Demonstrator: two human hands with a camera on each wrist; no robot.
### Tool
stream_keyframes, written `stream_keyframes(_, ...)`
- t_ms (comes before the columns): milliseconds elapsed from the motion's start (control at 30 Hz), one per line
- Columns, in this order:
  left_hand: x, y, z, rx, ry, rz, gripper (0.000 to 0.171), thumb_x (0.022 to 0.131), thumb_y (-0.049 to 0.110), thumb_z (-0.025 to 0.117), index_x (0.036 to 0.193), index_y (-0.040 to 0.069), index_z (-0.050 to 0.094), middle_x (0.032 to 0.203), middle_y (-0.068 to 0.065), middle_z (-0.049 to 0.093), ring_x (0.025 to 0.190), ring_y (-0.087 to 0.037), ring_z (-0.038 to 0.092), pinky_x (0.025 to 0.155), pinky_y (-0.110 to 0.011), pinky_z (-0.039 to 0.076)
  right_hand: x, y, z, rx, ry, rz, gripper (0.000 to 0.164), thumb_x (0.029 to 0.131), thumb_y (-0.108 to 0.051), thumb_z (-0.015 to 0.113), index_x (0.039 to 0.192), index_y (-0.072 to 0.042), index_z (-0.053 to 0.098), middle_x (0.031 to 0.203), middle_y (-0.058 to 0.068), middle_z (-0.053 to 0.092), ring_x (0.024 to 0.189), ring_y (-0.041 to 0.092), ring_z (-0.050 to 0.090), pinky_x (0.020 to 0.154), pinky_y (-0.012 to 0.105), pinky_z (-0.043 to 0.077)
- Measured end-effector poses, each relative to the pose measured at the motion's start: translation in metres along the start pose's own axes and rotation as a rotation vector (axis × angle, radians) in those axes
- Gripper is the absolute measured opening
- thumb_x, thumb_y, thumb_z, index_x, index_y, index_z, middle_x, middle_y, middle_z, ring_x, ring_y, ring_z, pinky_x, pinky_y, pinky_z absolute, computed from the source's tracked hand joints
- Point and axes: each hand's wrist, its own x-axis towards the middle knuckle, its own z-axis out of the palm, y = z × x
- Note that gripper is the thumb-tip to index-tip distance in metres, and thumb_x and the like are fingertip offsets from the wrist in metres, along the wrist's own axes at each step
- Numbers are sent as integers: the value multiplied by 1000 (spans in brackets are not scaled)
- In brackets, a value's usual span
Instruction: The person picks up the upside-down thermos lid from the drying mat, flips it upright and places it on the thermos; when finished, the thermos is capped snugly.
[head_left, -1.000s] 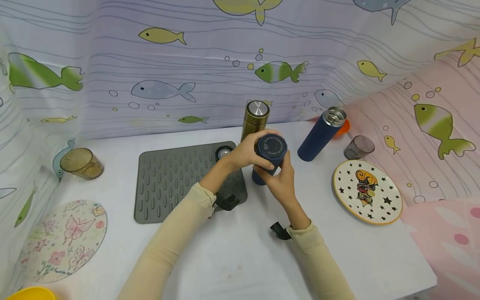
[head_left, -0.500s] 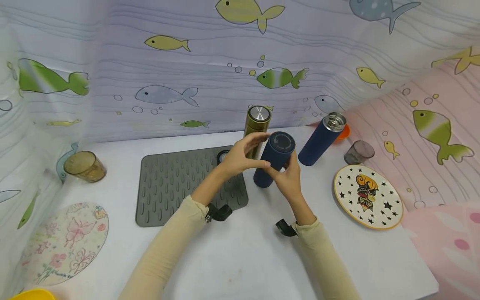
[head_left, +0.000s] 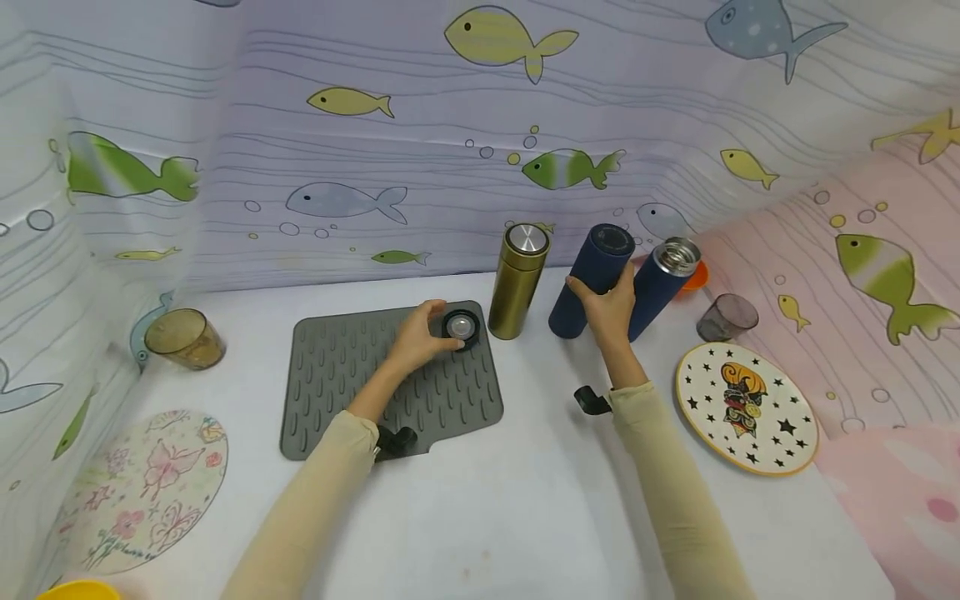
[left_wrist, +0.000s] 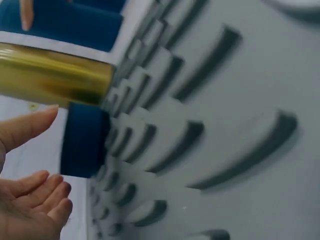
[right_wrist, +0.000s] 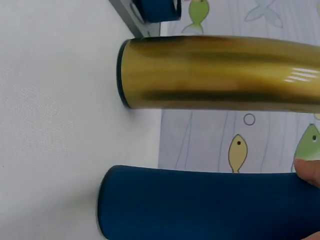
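My right hand grips a dark blue thermos flask near its upper part; the dark round end faces up. In the right wrist view that flask stands on the white table, beside a gold thermos. My left hand reaches over the grey ribbed mat, thumb and fingers spread around a small dark blue flask cap. The left wrist view shows the cap resting on the mat, between thumb and fingertips. A second blue flask, uncapped with a steel mouth, stands just right of my right hand.
An orange item is partly hidden behind the uncapped flask. To the right are a smoky cup and a star-patterned plate. At left sit an amber glass and a butterfly-patterned round mat. A fish-print curtain hangs behind.
Both hands were at the blue flask's top. The left hand has let go and moved left to the cap; the right hand has shifted the flask rightward and back, beside the uncapped one.
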Motion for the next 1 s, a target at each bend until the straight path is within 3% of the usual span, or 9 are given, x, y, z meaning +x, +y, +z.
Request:
stream_keyframes(133, 11, -7, 7, 108, -37, 30, 86, 80, 18, 83, 149, -2, 36, 150, -23, 44, 138, -40, 41, 115, -55, 34, -1, 3, -2, -15, -2, -14, 77, 77, -21, 86, 139, -8, 43, 131, 14, 59, 124, 29, 56, 109, 42, 42)
stream_keyframes(367, 20, -15, 18, 136, -54, 61, 85, 78, 12, 84, 148, -2, 38, 147, -23, 46, 136, -40, 43, 114, -55, 35, -17, 3, -7, -54, -55, 39, 87, 80, -26, 84, 148, -8, 33, 146, 19, 47, 137, 34, 47, 114, 49, 38)
stream_keyframes(500, 12, -15, 19, 116, -5, 121, 82, 75, 9, 86, 144, -3, 43, 143, -23, 50, 134, -41, 46, 112, -56, 37, -45, -6, -12, -30, -54, 52, 89, 83, -21, 82, 151, -2, 27, 155, 22, 32, 143, 37, 37, 117, 50, 35)
stream_keyframes(633, -12, -7, 15, 85, 20, 175, 79, 74, 8, 87, 141, -1, 46, 139, -20, 54, 131, -39, 50, 110, -56, 39, -80, -13, -10, -22, -94, 34, 80, 86, -18, 79, 148, 1, 32, 152, 21, 33, 138, 35, 43, 111, 49, 42)
stream_keyframes(733, -34, 6, 13, 59, 21, 206, 78, 73, 8, 87, 140, 0, 48, 137, -18, 56, 129, -37, 52, 109, -56, 40, -101, -17, -6, 29, -210, 60, 68, 88, -14, 76, 143, 3, 39, 146, 21, 43, 131, 35, 51, 106, 47, 48)
stream_keyframes(867, -63, 23, 12, 32, 5, 244, 77, 73, 9, 87, 140, 4, 49, 136, -16, 58, 127, -35, 55, 107, -56, 43, -121, -25, 1, 134, -472, 176, 53, 92, -14, 72, 138, -1, 51, 135, 21, 57, 123, 32, 60, 100, 38, 53)
stream_keyframes(1000, -88, 32, 12, 11, -25, 284, 76, 73, 7, 87, 139, 6, 50, 134, -14, 59, 124, -33, 57, 103, -55, 47, -136, -34, 7, 212, -703, 284, 48, 95, -20, 68, 138, -3, 55, 129, 20, 63, 115, 30, 65, 99, 39, 54)
